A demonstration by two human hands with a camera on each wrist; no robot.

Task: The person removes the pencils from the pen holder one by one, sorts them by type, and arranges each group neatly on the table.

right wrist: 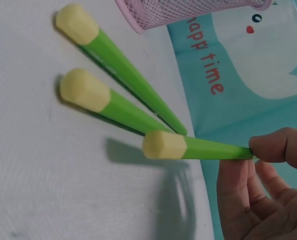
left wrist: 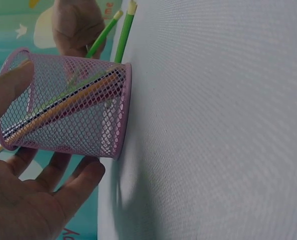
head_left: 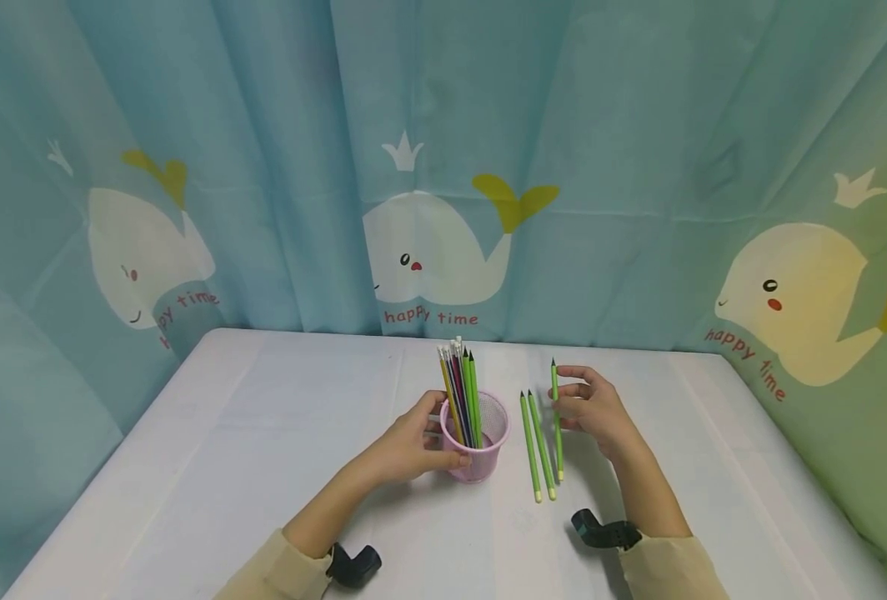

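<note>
The left hand [head_left: 412, 443] was curved round the pink mesh cup [head_left: 477, 468]; the right hand [head_left: 589, 408] pinched a green pencil [head_left: 558, 450] beside two other pencils [head_left: 542, 446] on the tabletop [head_left: 263, 433].

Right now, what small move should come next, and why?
Probably bring the right hand leftward, carrying the held pencil over the pink mesh cup. That pencil is pinched and raised off the table, the left hand grips the cup, and other green pencils already stand inside, with space left toward its right side.
</note>
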